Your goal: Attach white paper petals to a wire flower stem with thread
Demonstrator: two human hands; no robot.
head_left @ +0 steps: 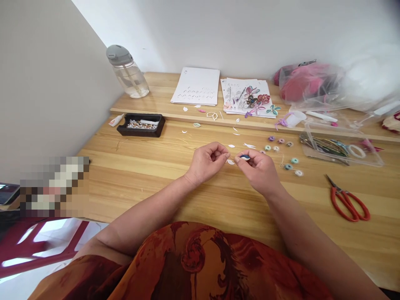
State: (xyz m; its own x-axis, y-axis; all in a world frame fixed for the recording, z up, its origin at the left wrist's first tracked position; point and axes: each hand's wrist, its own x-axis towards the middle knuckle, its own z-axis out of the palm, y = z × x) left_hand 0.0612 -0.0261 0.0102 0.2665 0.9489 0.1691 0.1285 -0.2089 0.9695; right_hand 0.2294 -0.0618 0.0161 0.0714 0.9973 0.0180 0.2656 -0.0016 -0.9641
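My right hand [260,171] pinches a small blue-and-white petal-shaped piece [245,157] between thumb and forefinger. Close beside it, my left hand [208,161] has thumb and fingertip pressed together; whatever they grip is too fine to make out. Under and behind the fingertips lie white leaf-shaped cutouts [231,146] and a forked white cutout [249,145] on the wooden table [150,175]. Several small thread bobbins [294,161] in purple, green, blue and white are scattered to the right of my right hand.
Red-handled scissors [350,204] lie at right, near a clear tray [376,160] of tools and threads. At left stand a black bead box [140,132] and a water bottle [129,75]. Paper sheets [196,83] and wire-edged flowers [258,109] rest on the raised shelf, beside plastic bags [312,85].
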